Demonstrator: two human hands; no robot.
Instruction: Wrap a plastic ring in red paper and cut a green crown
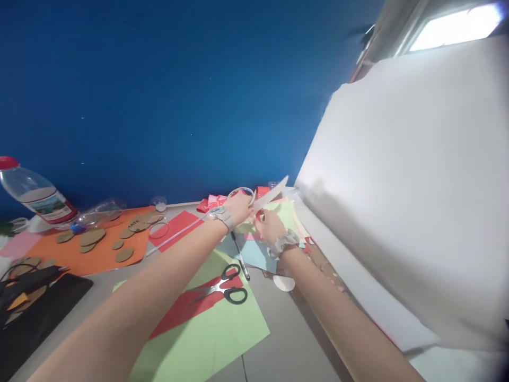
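My left hand (238,208) is at the far side of the table, its fingers closed at the lower end of a white paper strip (274,193) that tilts up to the right. Close beside it, my right hand (272,228) has its fingers curled together near a small red piece; what they grip is hidden. Under and around the hands lie a pale yellow-green sheet (283,212) and a light blue sheet (260,254). A white ring (247,190) like a tape roll shows behind my left hand. Black-handled scissors (222,287) lie on red paper, nearer me.
A pen (240,258) rests beside the scissors, over a large green sheet (222,339). At left, cardboard discs (92,237) lie on orange paper (47,246), near a red-capped bottle (43,199) and a black tablet-like slab (51,313). A white board (413,175) stands at right.
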